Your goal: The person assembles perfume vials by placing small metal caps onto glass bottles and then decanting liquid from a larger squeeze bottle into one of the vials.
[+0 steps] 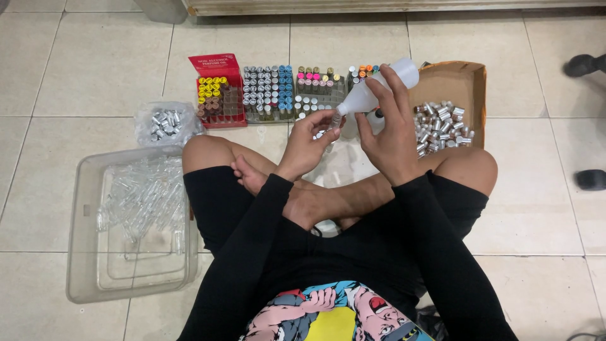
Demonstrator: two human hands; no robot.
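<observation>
Black sleeves run up from a bright cartoon-print shirt to both hands over crossed bare legs. Her right hand [392,136] is wrapped around a white squeeze bottle [374,90] of soft plastic, tilted so its nozzle points down-left. Just under the nozzle, the left hand [307,142] pinches something small — too hidden to name. Left of the knees sits a clear plastic tub [88,278] of glass vials [142,196]; ahead stand racks of capped vials [268,91] and a cardboard box [470,76] of shiny metal caps [440,123].
</observation>
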